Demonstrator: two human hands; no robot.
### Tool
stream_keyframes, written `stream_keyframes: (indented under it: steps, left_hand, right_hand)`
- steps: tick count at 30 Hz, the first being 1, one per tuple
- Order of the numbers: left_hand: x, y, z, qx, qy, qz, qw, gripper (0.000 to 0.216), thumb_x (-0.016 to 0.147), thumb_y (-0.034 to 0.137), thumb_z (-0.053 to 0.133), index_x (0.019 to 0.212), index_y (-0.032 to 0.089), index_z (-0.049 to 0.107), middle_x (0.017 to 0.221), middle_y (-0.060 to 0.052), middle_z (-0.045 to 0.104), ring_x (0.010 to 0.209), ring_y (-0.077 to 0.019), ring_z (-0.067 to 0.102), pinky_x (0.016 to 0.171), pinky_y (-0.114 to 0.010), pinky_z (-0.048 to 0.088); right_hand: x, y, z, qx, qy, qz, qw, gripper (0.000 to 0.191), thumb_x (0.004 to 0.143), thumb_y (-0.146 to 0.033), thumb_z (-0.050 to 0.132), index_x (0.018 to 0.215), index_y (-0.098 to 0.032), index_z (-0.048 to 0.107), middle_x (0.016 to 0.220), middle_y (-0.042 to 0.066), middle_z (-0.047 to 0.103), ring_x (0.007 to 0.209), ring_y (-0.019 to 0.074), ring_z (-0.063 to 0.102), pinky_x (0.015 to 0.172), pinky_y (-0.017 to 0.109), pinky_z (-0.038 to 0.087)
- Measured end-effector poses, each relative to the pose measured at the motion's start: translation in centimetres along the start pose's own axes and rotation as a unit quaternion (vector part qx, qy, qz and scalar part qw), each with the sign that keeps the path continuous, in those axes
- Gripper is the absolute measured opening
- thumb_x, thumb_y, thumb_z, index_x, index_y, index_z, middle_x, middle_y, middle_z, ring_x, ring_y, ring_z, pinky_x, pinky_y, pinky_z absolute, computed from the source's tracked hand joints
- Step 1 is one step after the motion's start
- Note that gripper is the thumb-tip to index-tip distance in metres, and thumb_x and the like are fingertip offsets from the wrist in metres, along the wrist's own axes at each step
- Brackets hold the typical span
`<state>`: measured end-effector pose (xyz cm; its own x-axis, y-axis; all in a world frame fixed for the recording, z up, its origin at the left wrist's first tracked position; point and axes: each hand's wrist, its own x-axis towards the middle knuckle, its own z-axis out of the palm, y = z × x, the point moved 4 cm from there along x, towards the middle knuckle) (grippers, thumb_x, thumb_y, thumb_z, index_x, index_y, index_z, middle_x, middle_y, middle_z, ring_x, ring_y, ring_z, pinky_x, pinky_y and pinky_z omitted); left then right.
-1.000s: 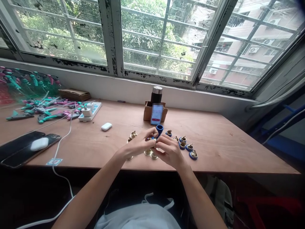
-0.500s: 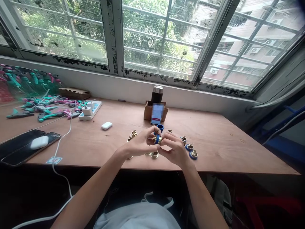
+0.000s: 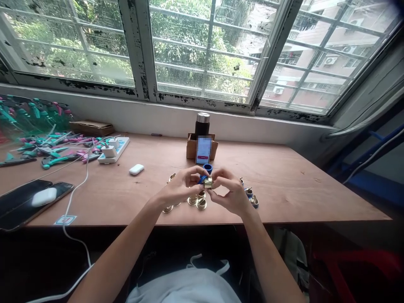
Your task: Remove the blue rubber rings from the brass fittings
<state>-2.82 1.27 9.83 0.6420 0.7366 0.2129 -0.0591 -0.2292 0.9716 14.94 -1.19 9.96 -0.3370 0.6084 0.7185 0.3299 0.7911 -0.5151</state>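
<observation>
Above the front of the table, both hands hold one small brass fitting (image 3: pixel 208 183) with a blue ring on its left side. My left hand (image 3: pixel 180 186) grips it from the left between thumb and fingers. From the right, the thumb and fingertips of my right hand (image 3: pixel 229 191) pinch its brass end. A blue cylindrical piece (image 3: pixel 207 168) stands just behind the hands. Below them lie several bare brass fittings (image 3: pixel 201 204), some partly hidden by my left hand. Brass fittings with blue rings (image 3: pixel 253 201) lie beside my right hand.
A phone (image 3: pixel 203 150) leans on a cardboard box (image 3: pixel 191 146) with a black bottle (image 3: pixel 202 127) behind it. A white earbud case (image 3: pixel 136 169), a power strip (image 3: pixel 121 149), piled pliers (image 3: pixel 57 156), and a dark phone (image 3: pixel 22 202) with a white cable are to the left.
The fitting has turned in my fingers, so its brass end shows more and the blue ring sits to the left. The camera view has shifted slightly.
</observation>
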Motion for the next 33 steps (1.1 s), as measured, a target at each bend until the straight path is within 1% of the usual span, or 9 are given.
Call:
stream_keyframes:
  steps: [3, 6, 9, 11, 14, 18, 22, 28, 33]
  left_hand:
    - [0.0, 0.0, -0.4, 0.024, 0.018, -0.002, 1.000, 0.034, 0.092, 0.036, 0.074, 0.120, 0.019, 0.063, 0.102, -0.008, 0.071, 0.089, -0.0180, 0.068, 0.071, -0.027, 0.052]
    - [0.2, -0.2, -0.6, 0.026, 0.037, -0.007, 0.999, 0.037, 0.091, 0.041, 0.076, 0.119, 0.018, 0.065, 0.103, -0.008, 0.073, 0.089, -0.0194, 0.070, 0.071, -0.028, 0.054]
    - [0.4, -0.5, -0.6, 0.030, 0.056, -0.009, 0.998, 0.038, 0.089, 0.043, 0.078, 0.117, 0.019, 0.067, 0.103, -0.008, 0.074, 0.089, -0.0197, 0.072, 0.071, -0.028, 0.055]
    - [0.5, -0.7, -0.5, 0.037, 0.064, -0.007, 0.997, 0.038, 0.088, 0.043, 0.079, 0.115, 0.019, 0.068, 0.104, -0.007, 0.074, 0.090, -0.0202, 0.073, 0.072, -0.029, 0.057]
    - [0.6, -0.9, -0.6, 0.062, 0.076, -0.013, 0.995, 0.039, 0.086, 0.046, 0.081, 0.110, 0.018, 0.069, 0.099, -0.007, 0.075, 0.089, -0.0216, 0.074, 0.075, -0.033, 0.059]
    - [0.5, -1.2, -1.3, 0.090, 0.094, -0.038, 0.991, 0.039, 0.084, 0.049, 0.080, 0.106, 0.017, 0.071, 0.093, -0.006, 0.075, 0.083, -0.0198, 0.071, 0.070, -0.031, 0.057]
    - [0.5, -1.3, -2.0, 0.109, 0.113, -0.034, 0.987, 0.038, 0.092, 0.051, 0.070, 0.111, 0.017, 0.072, 0.090, -0.005, 0.073, 0.073, -0.0163, 0.066, 0.064, -0.027, 0.053]
    - [0.8, -1.3, -2.2, 0.147, 0.140, -0.026, 0.979, 0.039, 0.098, 0.052, 0.060, 0.106, 0.017, 0.073, 0.092, -0.007, 0.074, 0.078, -0.0179, 0.066, 0.065, -0.026, 0.052]
    - [0.8, -1.3, -2.2, 0.156, 0.145, -0.034, 0.976, 0.039, 0.097, 0.054, 0.061, 0.105, 0.017, 0.073, 0.089, -0.006, 0.073, 0.075, -0.0169, 0.065, 0.062, -0.025, 0.050]
  right_hand:
    - [-0.1, 0.5, -0.1, 0.037, 0.005, 0.029, 0.999, 0.018, 0.083, -0.011, 0.075, 0.079, -0.022, 0.061, 0.116, 0.007, 0.063, 0.104, 0.0233, 0.069, 0.088, 0.039, 0.059]
    - [-0.1, 1.1, 0.0, 0.106, 0.000, 0.079, 0.991, 0.023, 0.084, -0.013, 0.075, 0.084, -0.023, 0.055, 0.117, 0.007, 0.065, 0.101, 0.0215, 0.071, 0.088, 0.039, 0.062]
    - [-0.2, 1.5, 0.2, 0.162, -0.004, 0.118, 0.980, 0.033, 0.082, -0.013, 0.077, 0.103, -0.026, 0.054, 0.114, 0.004, 0.066, 0.097, 0.0198, 0.072, 0.088, 0.039, 0.065]
    - [-0.2, 1.6, 0.5, 0.160, -0.021, 0.130, 0.978, 0.042, 0.082, -0.013, 0.076, 0.116, -0.027, 0.055, 0.112, 0.003, 0.067, 0.099, 0.0204, 0.072, 0.091, 0.040, 0.065]
    - [-0.3, 2.0, 0.8, 0.125, -0.043, 0.145, 0.981, 0.042, 0.084, -0.014, 0.073, 0.124, -0.027, 0.062, 0.114, 0.004, 0.070, 0.103, 0.0214, 0.073, 0.096, 0.041, 0.064]
    - [-0.5, 3.0, 0.7, 0.102, -0.032, 0.155, 0.982, 0.037, 0.085, -0.017, 0.073, 0.121, -0.025, 0.070, 0.116, 0.005, 0.071, 0.102, 0.0211, 0.074, 0.099, 0.040, 0.064]
    - [-0.7, 3.7, -0.2, 0.103, -0.029, 0.166, 0.980, 0.035, 0.084, -0.011, 0.068, 0.116, -0.023, 0.070, 0.112, 0.004, 0.072, 0.100, 0.0184, 0.073, 0.098, 0.037, 0.063]
    - [-1.2, 4.0, -0.7, 0.053, -0.137, 0.164, 0.975, 0.025, 0.084, -0.015, 0.073, 0.107, -0.022, 0.076, 0.112, 0.005, 0.068, 0.093, 0.0161, 0.068, 0.081, 0.031, 0.060]
    - [-1.9, 5.6, 0.1, 0.001, -0.206, 0.183, 0.961, 0.023, 0.082, -0.015, 0.076, 0.104, -0.023, 0.078, 0.094, 0.001, 0.074, 0.080, 0.0153, 0.065, 0.069, 0.027, 0.053]
